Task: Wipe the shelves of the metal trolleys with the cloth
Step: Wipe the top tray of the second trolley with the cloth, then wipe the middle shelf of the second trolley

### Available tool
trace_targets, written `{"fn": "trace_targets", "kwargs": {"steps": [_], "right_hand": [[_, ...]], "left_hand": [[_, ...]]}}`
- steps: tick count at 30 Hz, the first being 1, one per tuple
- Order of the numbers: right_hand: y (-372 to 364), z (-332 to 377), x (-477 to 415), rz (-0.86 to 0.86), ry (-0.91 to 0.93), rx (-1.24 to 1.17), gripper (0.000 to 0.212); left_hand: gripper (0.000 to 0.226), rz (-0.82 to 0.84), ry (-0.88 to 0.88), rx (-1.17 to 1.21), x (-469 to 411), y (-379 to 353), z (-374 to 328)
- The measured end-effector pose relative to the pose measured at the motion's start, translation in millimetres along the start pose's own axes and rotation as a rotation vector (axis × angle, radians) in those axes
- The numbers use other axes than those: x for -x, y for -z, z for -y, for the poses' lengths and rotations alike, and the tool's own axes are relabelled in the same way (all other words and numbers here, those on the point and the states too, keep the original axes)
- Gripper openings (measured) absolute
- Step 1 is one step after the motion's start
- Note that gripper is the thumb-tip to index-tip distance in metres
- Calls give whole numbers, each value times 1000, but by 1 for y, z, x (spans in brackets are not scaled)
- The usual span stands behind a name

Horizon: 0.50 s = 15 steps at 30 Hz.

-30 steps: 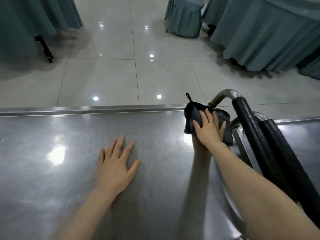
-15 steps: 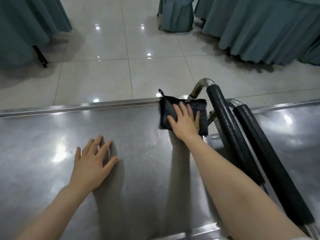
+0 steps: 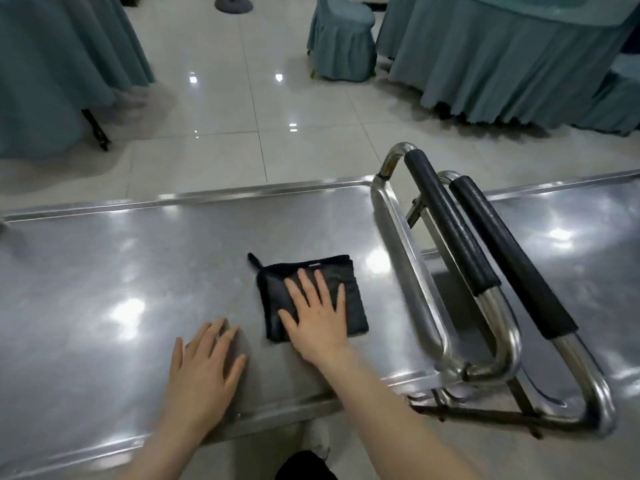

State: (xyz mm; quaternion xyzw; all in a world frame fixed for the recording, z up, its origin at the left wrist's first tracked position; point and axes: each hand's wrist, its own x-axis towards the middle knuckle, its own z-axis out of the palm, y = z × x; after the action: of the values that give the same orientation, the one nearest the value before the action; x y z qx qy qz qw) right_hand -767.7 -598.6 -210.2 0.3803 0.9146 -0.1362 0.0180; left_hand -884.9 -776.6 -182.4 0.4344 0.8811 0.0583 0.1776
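A: Hands in view, count?

B: Two. The left hand [image 3: 204,368] lies flat on the left trolley shelf [image 3: 104,271], fingers straight and slightly spread, holding nothing. The right hand [image 3: 318,317] lies palm-down on the cloth [image 3: 351,306], fingers straight and spread, pressing it onto the steel. No pinch, no curl.

A: Cloths?

B: One. It is dark, folded to a rough square, and flat on that same shelf, toward its near right part. It sits just right of the left hand and does not touch it. One small hanging loop [image 3: 254,259] sticks out at the cloth's far left corner.

A: Trolleys?

B: Two, set end to end. The right trolley shelf [image 3: 571,237] shows at the right side. Both tops are polished steel with glare spots and fine scratches.

A: Handles?

B: Two tubular steel handles, side by side between the two shelves. Each carries one black grip sleeve: first sleeve [image 3: 450,223], second sleeve [image 3: 509,258]. The cloth is near the first handle's tube, apart from it.

A: Surroundings?

B: Glossy tiled floor [image 3: 242,98]. Two tables draped in blue-green fabric: left table [image 3: 52,64], right table [image 3: 502,46]. One covered chair [image 3: 341,39] stands beside the right table. There is a further draped shape at the right edge; I cannot tell what it is.
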Motion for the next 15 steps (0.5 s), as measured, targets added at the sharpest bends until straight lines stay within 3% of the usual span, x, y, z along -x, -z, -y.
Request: {"fn": "trace_targets", "kwargs": {"steps": [3, 7, 10, 15], "right_hand": [[-18, 70, 12, 89, 222, 26, 59], [-33, 92, 68, 36, 291, 20, 53], [-29, 70, 115, -63, 248, -25, 42], [-12, 39, 171, -31, 86, 2, 37]], "left_hand": [[49, -55, 89, 10, 50, 1, 35], [61, -59, 106, 9, 111, -2, 75], [66, -90, 58, 27, 146, -2, 88], [56, -151, -34, 108, 186, -3, 94]]}}
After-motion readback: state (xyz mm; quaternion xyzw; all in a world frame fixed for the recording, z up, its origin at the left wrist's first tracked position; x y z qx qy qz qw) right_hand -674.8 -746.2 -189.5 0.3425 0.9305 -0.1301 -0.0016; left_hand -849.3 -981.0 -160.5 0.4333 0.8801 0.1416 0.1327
